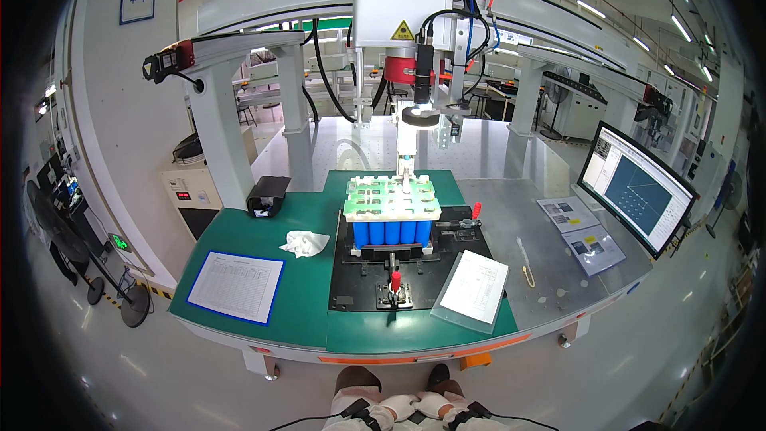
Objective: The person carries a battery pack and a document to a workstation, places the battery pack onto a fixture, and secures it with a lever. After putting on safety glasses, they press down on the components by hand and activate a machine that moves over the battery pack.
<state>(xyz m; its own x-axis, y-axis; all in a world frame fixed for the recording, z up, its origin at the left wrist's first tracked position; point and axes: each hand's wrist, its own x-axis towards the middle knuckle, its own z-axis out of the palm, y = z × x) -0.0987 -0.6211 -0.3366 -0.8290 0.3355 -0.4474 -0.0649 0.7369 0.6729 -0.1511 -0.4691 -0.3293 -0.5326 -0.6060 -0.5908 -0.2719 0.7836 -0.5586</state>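
Observation:
Low at the bottom edge, my left hand (399, 406) and my right hand (433, 405) rest close together over my lap, both in white. They look rounded, but their fingers cannot be made out. Both are well away from the bench. On it stands a battery pack of blue cylindrical cells (392, 233) topped by a pale green slotted plate (381, 199). The pack sits on a black fixture plate (359, 281) with a red-handled toggle clamp (396, 281) in front and another red handle (476, 211) at its right. A machine head (407, 164) reaches down to the green plate.
A blue-edged sheet (235, 287), a crumpled white cloth (305, 243) and a black box (268, 196) lie left on the green mat (375, 338). To the right are papers (472, 287), a leaflet (582, 235), a thin yellow-ended item (527, 263) and a tilted monitor (637, 187).

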